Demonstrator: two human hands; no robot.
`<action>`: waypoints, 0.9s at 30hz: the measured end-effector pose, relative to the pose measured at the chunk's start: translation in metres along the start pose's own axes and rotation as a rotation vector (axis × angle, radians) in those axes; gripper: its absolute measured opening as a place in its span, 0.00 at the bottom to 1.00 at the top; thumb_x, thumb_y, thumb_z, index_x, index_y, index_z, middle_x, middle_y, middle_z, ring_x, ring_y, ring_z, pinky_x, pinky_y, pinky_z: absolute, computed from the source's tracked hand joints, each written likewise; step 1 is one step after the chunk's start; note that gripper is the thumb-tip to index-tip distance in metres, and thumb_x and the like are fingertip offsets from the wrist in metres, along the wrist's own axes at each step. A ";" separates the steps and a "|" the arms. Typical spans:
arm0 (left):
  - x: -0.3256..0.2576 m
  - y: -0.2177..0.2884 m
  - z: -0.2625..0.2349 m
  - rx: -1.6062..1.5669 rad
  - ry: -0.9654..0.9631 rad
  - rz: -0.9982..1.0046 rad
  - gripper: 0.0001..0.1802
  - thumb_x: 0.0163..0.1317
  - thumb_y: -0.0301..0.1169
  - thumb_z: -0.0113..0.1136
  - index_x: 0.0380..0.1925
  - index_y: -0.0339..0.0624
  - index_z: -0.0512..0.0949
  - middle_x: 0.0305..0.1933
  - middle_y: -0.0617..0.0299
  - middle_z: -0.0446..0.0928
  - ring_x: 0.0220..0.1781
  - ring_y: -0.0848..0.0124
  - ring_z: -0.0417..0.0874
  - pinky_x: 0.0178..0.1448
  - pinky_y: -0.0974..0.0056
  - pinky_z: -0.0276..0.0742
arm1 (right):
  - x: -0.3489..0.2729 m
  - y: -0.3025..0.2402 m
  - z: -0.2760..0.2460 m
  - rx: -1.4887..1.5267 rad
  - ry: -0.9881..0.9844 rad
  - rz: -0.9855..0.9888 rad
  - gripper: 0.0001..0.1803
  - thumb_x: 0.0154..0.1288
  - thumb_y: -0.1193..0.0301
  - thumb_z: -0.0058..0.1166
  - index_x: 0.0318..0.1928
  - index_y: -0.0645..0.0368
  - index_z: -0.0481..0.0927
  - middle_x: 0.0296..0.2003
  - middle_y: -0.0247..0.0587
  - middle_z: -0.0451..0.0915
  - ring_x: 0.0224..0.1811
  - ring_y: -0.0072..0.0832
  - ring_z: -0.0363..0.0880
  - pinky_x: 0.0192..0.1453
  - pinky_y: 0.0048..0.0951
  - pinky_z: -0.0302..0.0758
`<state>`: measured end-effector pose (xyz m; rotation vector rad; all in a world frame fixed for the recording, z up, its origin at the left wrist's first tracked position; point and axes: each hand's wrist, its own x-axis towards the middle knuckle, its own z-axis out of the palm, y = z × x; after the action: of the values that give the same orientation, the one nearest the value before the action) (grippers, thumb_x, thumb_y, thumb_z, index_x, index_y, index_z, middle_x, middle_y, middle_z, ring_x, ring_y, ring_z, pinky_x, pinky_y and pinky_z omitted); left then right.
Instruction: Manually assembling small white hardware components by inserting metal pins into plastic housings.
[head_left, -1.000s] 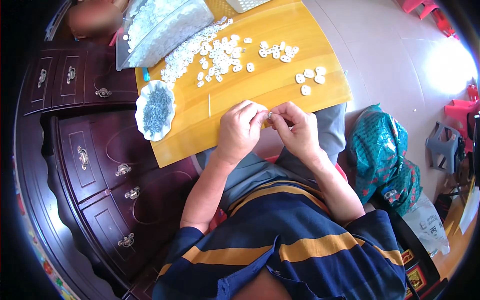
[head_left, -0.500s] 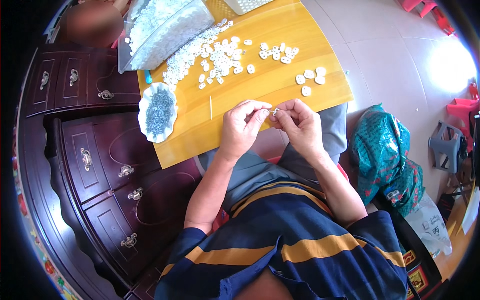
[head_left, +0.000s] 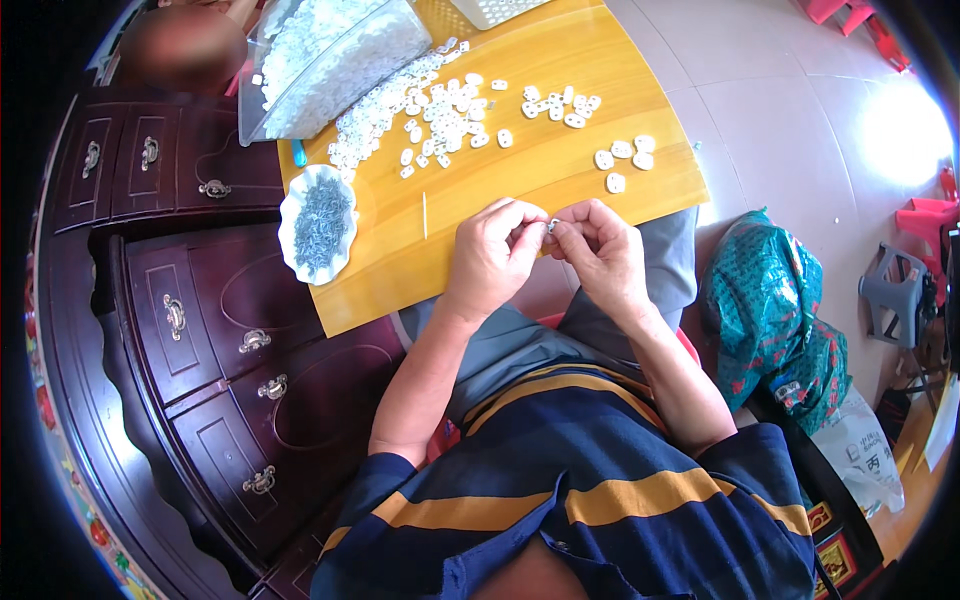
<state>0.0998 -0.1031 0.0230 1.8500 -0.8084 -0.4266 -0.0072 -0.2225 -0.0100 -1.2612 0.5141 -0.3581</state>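
Note:
Over the near edge of the wooden table, my two hands meet at the fingertips. A small white plastic piece (head_left: 552, 226) sits pinched between the thumb and fingers of my right hand (head_left: 607, 262). My left hand (head_left: 497, 255) is closed too, thumb against forefinger, its tips touching or almost touching that piece; what it pinches is too small to make out. On the table lie a scattered pile of small white plastic pieces (head_left: 450, 115), a small group of white two-holed pieces (head_left: 555, 105), and several rounded ones (head_left: 622, 150) nearer the right edge.
A white scalloped dish (head_left: 290, 245) of small grey metal pins stands on the left of the wooden table (head_left: 380, 275). Beside it are a thin white stick (head_left: 425, 215) and a clear bin (head_left: 350, 95) of white pieces. Dark drawers (head_left: 190, 330) flank the left; a green bag (head_left: 760, 280) lies right.
My left fingertips have moved slightly right, closing the small gap to the white piece in my right hand. My right hand has hardly moved.

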 end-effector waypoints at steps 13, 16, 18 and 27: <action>-0.004 -0.001 -0.001 -0.030 0.039 -0.111 0.03 0.65 0.18 0.61 0.32 0.35 0.79 0.26 0.63 0.81 0.24 0.79 0.81 0.29 0.72 0.76 | -0.001 -0.004 -0.003 -0.028 -0.029 0.016 0.04 0.76 0.76 0.55 0.44 0.66 0.79 0.34 0.36 0.86 0.35 0.16 0.83 0.42 0.20 0.82; -0.006 -0.005 0.002 -0.150 0.073 -0.112 0.02 0.66 0.19 0.60 0.33 0.35 0.79 0.26 0.67 0.81 0.25 0.84 0.79 0.29 0.74 0.74 | 0.000 -0.004 -0.004 -0.023 -0.043 0.040 0.05 0.76 0.76 0.55 0.45 0.65 0.78 0.34 0.36 0.86 0.35 0.16 0.83 0.43 0.19 0.82; -0.006 -0.004 0.004 -0.201 0.087 -0.106 0.02 0.66 0.18 0.60 0.34 0.36 0.79 0.26 0.68 0.80 0.25 0.85 0.78 0.29 0.76 0.73 | 0.000 -0.002 -0.005 0.053 -0.068 0.072 0.06 0.77 0.74 0.55 0.47 0.64 0.78 0.35 0.36 0.86 0.36 0.16 0.83 0.44 0.19 0.82; -0.013 -0.004 0.009 -0.357 0.012 -0.093 0.03 0.67 0.17 0.56 0.34 0.35 0.76 0.31 0.67 0.80 0.28 0.86 0.77 0.31 0.78 0.71 | 0.000 0.002 -0.009 0.244 -0.108 0.061 0.06 0.78 0.72 0.54 0.48 0.63 0.77 0.37 0.35 0.85 0.37 0.17 0.83 0.45 0.19 0.81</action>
<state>0.0869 -0.0990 0.0147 1.5587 -0.5954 -0.5790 -0.0122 -0.2286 -0.0139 -1.0209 0.4025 -0.2898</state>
